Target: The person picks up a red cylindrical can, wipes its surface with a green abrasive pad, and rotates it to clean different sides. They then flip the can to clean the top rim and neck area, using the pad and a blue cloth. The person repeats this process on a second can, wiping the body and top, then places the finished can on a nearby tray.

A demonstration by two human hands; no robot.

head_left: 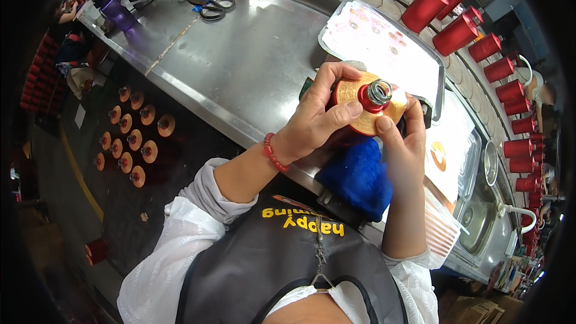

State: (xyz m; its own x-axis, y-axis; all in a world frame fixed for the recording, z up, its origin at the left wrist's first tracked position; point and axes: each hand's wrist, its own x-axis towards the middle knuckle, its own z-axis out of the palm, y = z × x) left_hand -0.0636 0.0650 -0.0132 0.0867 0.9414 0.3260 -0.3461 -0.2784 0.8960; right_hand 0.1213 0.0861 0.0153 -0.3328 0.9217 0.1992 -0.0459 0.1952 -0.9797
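Both my hands hold a red glass bottle (pixel 373 105) with its open clear threaded mouth tilted up toward me. A gold ring-shaped label (pixel 348 91) lies around the neck on the bottle's shoulder. My left hand (pixel 321 111) grips the left side, its thumb pressed on the gold label near the neck. My right hand (pixel 408 138) grips the right side, with the thumb at the label's lower edge. Most of the bottle's body is hidden under the label and my hands. Just below them lies a fluffy blue cloth (pixel 357 177).
Behind my hands sits a white tray (pixel 414 54) with pinkish stains. Red bottles (pixel 456 33) line a curved conveyor at the right. Scissors (pixel 215 9) and a purple bottle (pixel 117 12) lie or stand on the metal table (pixel 228 54). Several gold-shouldered bottles (pixel 135 139) stand lower left; a sink (pixel 477 225) is right.
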